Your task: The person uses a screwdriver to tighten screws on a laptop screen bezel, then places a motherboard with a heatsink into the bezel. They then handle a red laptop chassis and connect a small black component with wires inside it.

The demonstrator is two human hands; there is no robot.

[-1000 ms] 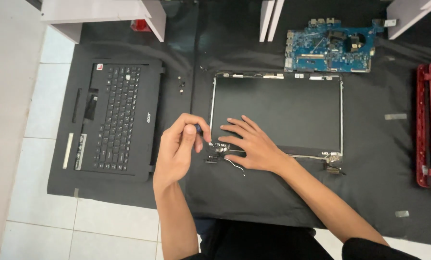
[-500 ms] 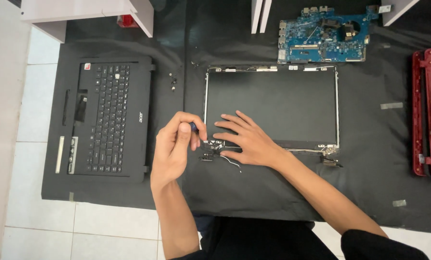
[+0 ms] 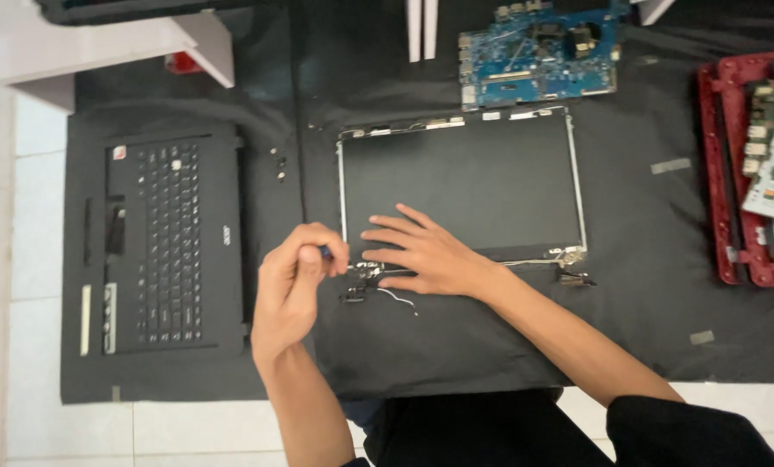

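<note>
Screen panel [image 3: 460,182] lies flat mid-mat, right of keyboard deck [image 3: 166,242]. Right hand [image 3: 426,255] presses open-palmed on its near-left corner. Left hand [image 3: 296,285] pinches a small blue-tipped tool [image 3: 325,252] at hinge [image 3: 363,275].

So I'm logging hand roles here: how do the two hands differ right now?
The left hand is curled, pinching a small blue-tipped tool; the right hand lies flat with fingers spread on the display panel. The left sits off the panel's corner, the right on it. Both are near the lower-left hinge.

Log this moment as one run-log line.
left hand: pinching small tool | right hand: flat on screen panel | hinge: between hands
</note>
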